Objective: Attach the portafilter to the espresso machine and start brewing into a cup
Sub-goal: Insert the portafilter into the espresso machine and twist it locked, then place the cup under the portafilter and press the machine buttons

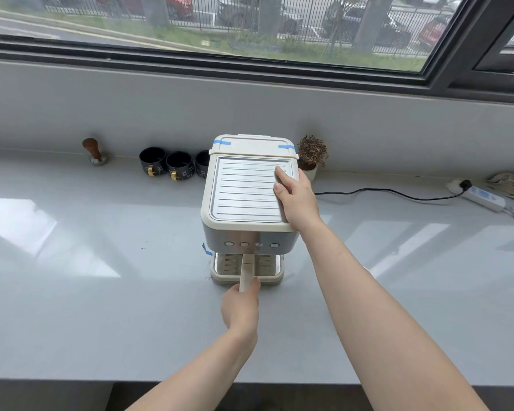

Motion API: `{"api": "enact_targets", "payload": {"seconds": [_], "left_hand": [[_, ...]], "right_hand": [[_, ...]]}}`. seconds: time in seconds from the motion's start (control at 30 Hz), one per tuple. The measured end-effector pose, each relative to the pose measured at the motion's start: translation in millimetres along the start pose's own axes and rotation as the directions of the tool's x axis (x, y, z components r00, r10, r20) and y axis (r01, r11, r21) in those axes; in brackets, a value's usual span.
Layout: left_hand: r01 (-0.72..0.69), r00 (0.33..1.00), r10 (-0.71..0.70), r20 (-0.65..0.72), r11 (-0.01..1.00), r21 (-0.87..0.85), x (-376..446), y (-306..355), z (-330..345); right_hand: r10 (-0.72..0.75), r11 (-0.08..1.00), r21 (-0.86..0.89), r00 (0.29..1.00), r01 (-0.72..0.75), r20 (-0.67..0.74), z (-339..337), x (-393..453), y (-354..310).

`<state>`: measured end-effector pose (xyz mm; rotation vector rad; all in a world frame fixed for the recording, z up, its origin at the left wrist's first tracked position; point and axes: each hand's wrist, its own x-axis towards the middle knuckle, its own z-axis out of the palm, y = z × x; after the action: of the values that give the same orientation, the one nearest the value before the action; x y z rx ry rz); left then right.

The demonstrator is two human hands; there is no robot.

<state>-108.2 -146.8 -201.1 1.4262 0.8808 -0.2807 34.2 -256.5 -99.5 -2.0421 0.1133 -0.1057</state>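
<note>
Bright daylight from window (208, 22); glare patches on counter (72, 232); edges bowed, perhaps slightly soft.

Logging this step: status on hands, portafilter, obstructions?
Left hand grips portafilter handle, right hand steadies espresso machine. No cup on drip tray. Nothing blocking.

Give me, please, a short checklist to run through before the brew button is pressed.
1. Machine steadied: ok, the right hand rests flat on the top of the espresso machine.
2. Handle held: ok, the left hand grips the portafilter handle, which points straight forward.
3. Portafilter locked fully: cannot tell, the joint is hidden under the machine's body.
4. Cup under the spout: not ok, no cup shows on the drip tray; the black cups stand by the wall.
5. Power: cannot tell; a cord runs to the power strip.
</note>
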Motion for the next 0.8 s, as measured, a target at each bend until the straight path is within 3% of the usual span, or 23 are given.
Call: {"api": "enact_targets", "payload": {"seconds": [0.17,0.3,0.43,0.53,0.6,0.67,0.73,0.8], "left_hand": [[0.007,0.999,-0.006,-0.036,1.0,0.005,-3,0,5],[-0.027,0.998,0.026,0.049,0.999,0.036,-5,4,-1],[-0.133,0.968,0.085,0.237,0.972,0.195,-9,16,-18],[-0.263,0.961,0.23,0.153,0.931,0.252,2,38,-50],[-0.425,0.896,0.445,0.0,0.856,0.293,12,64,-78],[-0.612,0.742,0.669,-0.044,0.702,0.364,17,96,-97],[-0.726,0.601,0.799,0.039,0.525,0.444,16,127,-101],[-0.765,0.567,0.807,0.162,0.444,0.466,14,146,-91]], "right_hand": [[0.0,1.0,-0.001,1.0,0.0,-0.008,1,-2,-1],[0.019,1.0,-0.008,1.0,-0.019,0.0,0,-5,-4],[0.023,1.0,0.002,0.999,-0.023,-0.047,-3,-10,-7],[0.015,0.999,0.037,1.0,-0.014,-0.01,-8,-21,-8],[0.018,0.991,0.129,0.999,-0.022,0.031,-22,-37,-1],[0.057,0.98,0.189,0.998,-0.063,0.037,-44,-60,16],[0.173,0.984,0.052,0.981,-0.169,-0.091,-66,-81,56],[0.326,0.909,-0.176,0.907,-0.378,-0.267,-89,-101,102]]}}
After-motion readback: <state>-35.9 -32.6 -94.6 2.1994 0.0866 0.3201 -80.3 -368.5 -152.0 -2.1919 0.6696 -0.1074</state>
